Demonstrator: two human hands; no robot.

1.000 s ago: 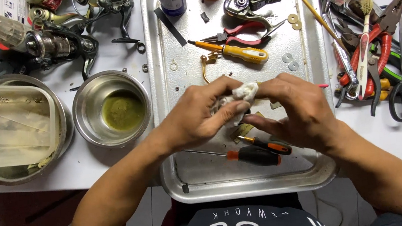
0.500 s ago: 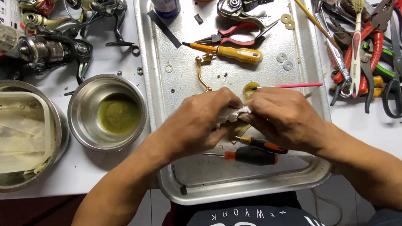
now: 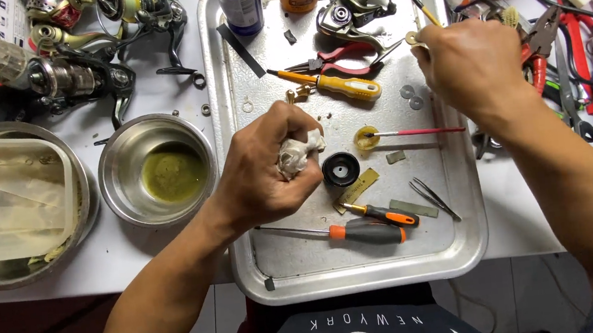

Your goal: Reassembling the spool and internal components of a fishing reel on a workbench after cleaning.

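- Crumpled white rag [image 3: 300,151] clamped in the fist of the left hand [image 3: 267,168], over the middle of the metal tray [image 3: 366,273].
- Left fingers curled tight around the rag, knuckles toward the camera.
- Small ring-shaped washer [image 3: 413,38] pinched at the fingertips of the right hand [image 3: 473,63], held over the tray's upper right corner.
- Right fingers drawn together around the washer; rest of the hand turned back-up.
- Black round part [image 3: 341,169] flat on the tray, just beside the rag and apart from both hands.
- Thin red-handled brush [image 3: 418,132] lying across the tray, tip resting in a small yellow dish [image 3: 364,139].
- Yellow-handled screwdriver [image 3: 336,85] and red-handled pliers [image 3: 340,55] in the tray's upper half, near a fishing reel body [image 3: 350,12].
- 2 orange-and-black screwdrivers [image 3: 366,231] toward the tray's near edge, tweezers [image 3: 433,198] to their right.
- 2 flat washers [image 3: 411,96] loose on the tray below the right hand.
- Steel bowl [image 3: 157,170] with greenish residue, left of the tray on the white table.
- Clear plastic container [image 3: 6,197] set on a larger bowl at far left.
- Spinning reels [image 3: 74,72] heaped at upper left.
- Assorted pliers and cutters [image 3: 557,65] right of the tray, partly hidden by the right forearm.
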